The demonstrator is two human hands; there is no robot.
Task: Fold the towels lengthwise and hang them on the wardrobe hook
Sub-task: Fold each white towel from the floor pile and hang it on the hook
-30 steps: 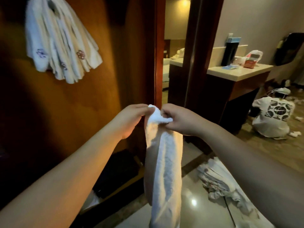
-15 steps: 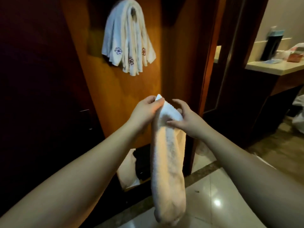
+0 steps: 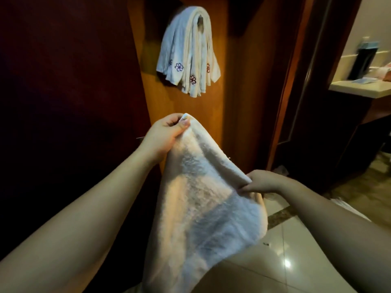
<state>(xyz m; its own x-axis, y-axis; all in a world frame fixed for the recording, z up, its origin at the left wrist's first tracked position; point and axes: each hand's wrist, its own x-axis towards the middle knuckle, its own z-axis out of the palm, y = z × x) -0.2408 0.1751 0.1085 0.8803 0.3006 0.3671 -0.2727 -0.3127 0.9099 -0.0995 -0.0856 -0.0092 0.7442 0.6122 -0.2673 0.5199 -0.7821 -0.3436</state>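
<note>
A wooden wardrobe panel (image 3: 190, 123) fills the background, where a bundle of folded towels (image 3: 190, 53) is already draped over the hook. 1 white towel (image 3: 203, 208) is not yet hung: it is pinched at its top by the left hand (image 3: 164, 137) and at its side edge by the right hand (image 3: 261, 182). Its long axis runs steeply downward towards the floor.

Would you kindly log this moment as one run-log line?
left hand: pinches towel top | right hand: grips towel edge | hung towels: on wardrobe hook | step: not yet hung
</note>
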